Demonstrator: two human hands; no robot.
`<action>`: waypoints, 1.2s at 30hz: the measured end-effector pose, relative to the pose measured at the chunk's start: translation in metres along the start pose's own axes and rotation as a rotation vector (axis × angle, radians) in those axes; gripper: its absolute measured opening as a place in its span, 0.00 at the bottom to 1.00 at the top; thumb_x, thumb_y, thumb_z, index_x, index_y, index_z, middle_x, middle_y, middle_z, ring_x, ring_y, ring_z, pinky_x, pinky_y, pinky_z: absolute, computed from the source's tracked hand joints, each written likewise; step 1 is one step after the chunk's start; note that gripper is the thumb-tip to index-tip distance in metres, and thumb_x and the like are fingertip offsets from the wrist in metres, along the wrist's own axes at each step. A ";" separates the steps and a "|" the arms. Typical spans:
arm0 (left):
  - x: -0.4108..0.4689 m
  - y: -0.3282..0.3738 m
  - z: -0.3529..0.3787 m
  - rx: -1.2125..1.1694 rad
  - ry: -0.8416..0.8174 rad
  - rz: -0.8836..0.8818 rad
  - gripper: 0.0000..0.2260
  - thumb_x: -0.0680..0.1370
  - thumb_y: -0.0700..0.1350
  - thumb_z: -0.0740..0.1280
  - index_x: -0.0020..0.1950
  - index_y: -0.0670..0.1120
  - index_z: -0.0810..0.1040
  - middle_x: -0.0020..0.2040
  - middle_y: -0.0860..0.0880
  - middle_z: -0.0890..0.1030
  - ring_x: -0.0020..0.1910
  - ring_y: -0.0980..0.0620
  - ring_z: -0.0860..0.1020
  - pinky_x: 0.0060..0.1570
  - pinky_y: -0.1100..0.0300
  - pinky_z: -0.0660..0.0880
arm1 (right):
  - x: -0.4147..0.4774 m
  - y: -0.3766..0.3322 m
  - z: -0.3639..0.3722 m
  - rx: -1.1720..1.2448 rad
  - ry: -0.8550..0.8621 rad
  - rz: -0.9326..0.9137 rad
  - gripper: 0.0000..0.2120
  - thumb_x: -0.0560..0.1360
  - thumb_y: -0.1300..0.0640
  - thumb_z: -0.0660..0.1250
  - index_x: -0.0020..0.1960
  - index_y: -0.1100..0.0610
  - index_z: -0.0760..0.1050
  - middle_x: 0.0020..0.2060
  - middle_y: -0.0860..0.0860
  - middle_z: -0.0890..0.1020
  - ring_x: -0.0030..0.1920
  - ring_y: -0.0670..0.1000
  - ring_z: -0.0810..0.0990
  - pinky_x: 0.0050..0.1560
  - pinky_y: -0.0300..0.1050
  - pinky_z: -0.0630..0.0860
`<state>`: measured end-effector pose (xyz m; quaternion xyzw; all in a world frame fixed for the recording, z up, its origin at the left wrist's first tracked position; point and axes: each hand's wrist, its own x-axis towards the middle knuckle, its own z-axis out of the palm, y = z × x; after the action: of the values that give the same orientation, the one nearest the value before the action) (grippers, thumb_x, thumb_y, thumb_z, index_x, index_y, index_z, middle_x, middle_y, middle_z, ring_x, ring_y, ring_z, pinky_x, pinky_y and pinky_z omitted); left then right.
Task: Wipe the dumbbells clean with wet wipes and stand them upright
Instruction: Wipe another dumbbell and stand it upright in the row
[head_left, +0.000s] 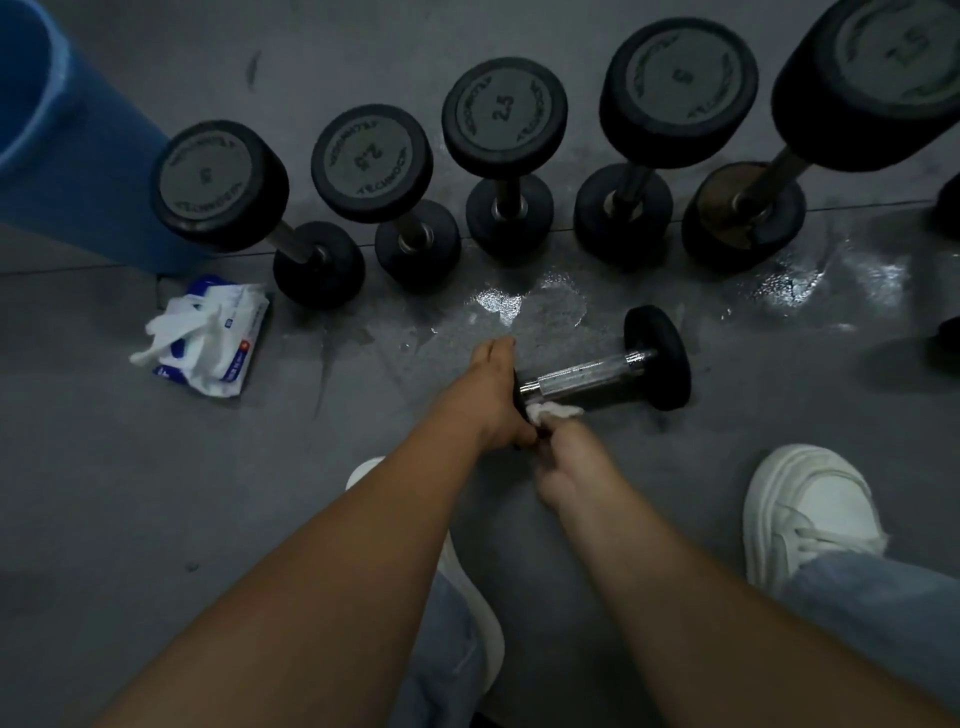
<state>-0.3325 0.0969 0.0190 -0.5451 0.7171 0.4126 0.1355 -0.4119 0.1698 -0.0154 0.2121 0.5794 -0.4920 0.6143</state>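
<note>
— Where's the dumbbell?
— Lying on the wet floor. My left hand wraps its fingers round the near head, and the chrome handle runs off to their right.
— And your right hand?
— Pinching a wet wipe at the handle's near end. Five upright dumbbells stand beyond my fingers, and the wipes pack lies well to their left.

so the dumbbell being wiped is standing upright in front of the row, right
Not upright: the head view shows the dumbbell being wiped lying on its side on the floor, in front of the upright row.
</note>
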 end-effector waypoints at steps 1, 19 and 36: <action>-0.001 0.000 0.002 -0.002 0.000 0.003 0.57 0.61 0.45 0.82 0.80 0.47 0.49 0.78 0.47 0.53 0.71 0.46 0.68 0.68 0.52 0.69 | 0.004 -0.003 0.003 -0.028 0.029 0.017 0.13 0.77 0.70 0.57 0.39 0.56 0.70 0.25 0.51 0.79 0.24 0.47 0.78 0.21 0.35 0.71; -0.001 -0.001 0.001 -0.009 0.002 0.008 0.56 0.61 0.45 0.81 0.80 0.48 0.49 0.78 0.48 0.53 0.71 0.46 0.68 0.68 0.50 0.70 | 0.007 -0.006 0.006 -0.048 0.066 -0.002 0.12 0.76 0.70 0.61 0.38 0.57 0.72 0.39 0.56 0.79 0.37 0.52 0.79 0.42 0.45 0.78; -0.002 -0.005 0.008 -0.013 0.024 0.024 0.56 0.59 0.44 0.81 0.79 0.49 0.51 0.75 0.50 0.55 0.67 0.46 0.73 0.62 0.47 0.74 | -0.009 -0.037 0.000 -1.336 0.096 -0.944 0.10 0.77 0.50 0.64 0.46 0.55 0.80 0.41 0.51 0.80 0.41 0.51 0.79 0.38 0.44 0.72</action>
<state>-0.3289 0.1038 0.0131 -0.5425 0.7223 0.4124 0.1183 -0.4418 0.1575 0.0040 -0.4440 0.8042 -0.2402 0.3139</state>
